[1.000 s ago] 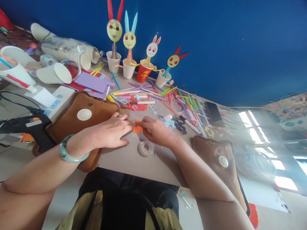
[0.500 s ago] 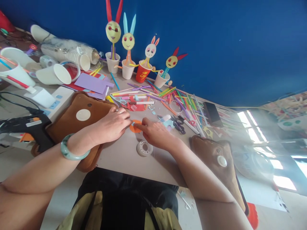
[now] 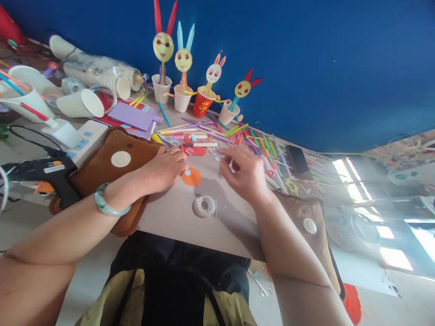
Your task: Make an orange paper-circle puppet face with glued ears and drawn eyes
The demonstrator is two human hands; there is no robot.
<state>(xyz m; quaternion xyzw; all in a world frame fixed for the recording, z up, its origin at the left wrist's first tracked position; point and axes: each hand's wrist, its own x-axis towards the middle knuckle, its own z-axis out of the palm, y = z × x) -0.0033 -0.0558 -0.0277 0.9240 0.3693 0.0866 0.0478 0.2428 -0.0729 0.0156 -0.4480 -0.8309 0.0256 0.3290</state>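
Note:
An orange paper disc point(image 3: 192, 177) lies on the table with a small light blue paper circle point(image 3: 187, 172) on its upper left part. My left hand point(image 3: 167, 168), wearing a ring, has its fingers curled together, the fingertips holding the disc's left edge. To the right, my right hand point(image 3: 245, 174) hovers with its index finger stretched out and thumb apart, and I see nothing in it. Light blue paper scraps point(image 3: 216, 158) lie just left of that index finger. Nearer to me sits a roll of clear tape point(image 3: 205, 206).
Four rabbit-faced cup figures, one in a red cup point(image 3: 203, 103), line the blue wall. Markers point(image 3: 203, 145) and coloured sticks point(image 3: 238, 130) spread before them. At left are a brown cushion point(image 3: 102, 170), a glue gun point(image 3: 56, 170) and paper cups point(image 3: 81, 103); a phone point(image 3: 297, 160) lies right.
My right hand has lifted off the orange disc and moved right and up, uncovering the light blue circle. My left hand stays at the disc's left edge.

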